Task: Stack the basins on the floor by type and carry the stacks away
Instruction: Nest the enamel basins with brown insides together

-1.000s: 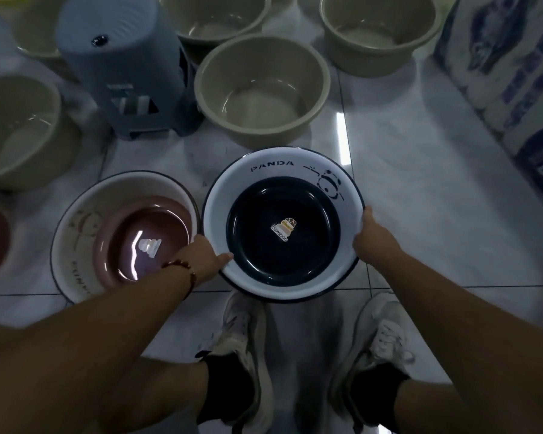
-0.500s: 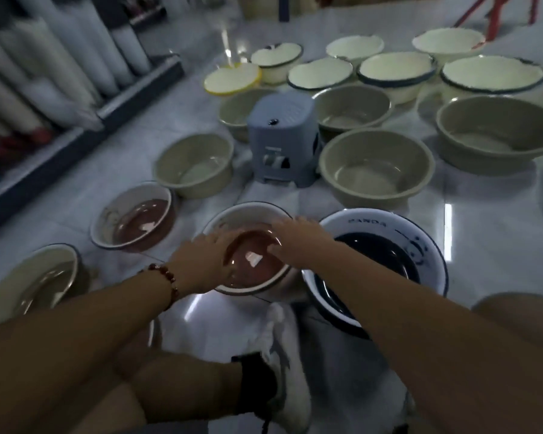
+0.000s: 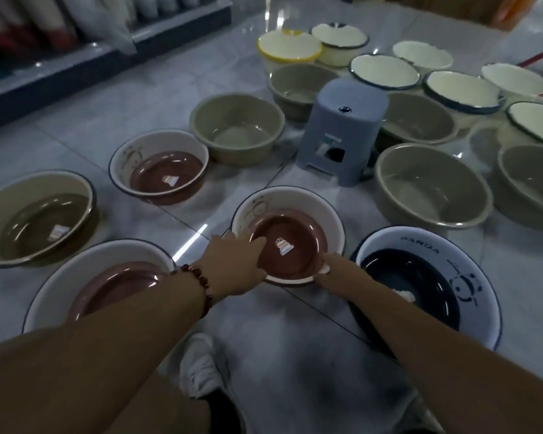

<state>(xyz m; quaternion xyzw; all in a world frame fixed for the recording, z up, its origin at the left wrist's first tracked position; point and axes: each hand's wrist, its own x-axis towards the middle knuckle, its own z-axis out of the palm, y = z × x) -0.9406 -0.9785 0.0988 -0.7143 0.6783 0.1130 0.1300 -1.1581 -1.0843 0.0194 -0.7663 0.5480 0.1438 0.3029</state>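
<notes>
A white basin with a brown bottom sits on the floor in front of me. My left hand grips its near left rim, fingers reaching over the edge into it. My right hand holds the near right rim. To its right stands the white PANDA basin with a dark blue bottom, partly under my right forearm. Two more brown-bottomed basins lie at near left and further left.
An olive basin is at far left. Several beige plastic basins surround a blue-grey stool. Cream enamel basins stand at the back. A shelf unit runs along the left. My shoe is below.
One second ago both hands held the PANDA basin; it now sits on the floor at right. Both hands have moved left onto the brown-bottomed basin's rim, and the view has tilted up.
</notes>
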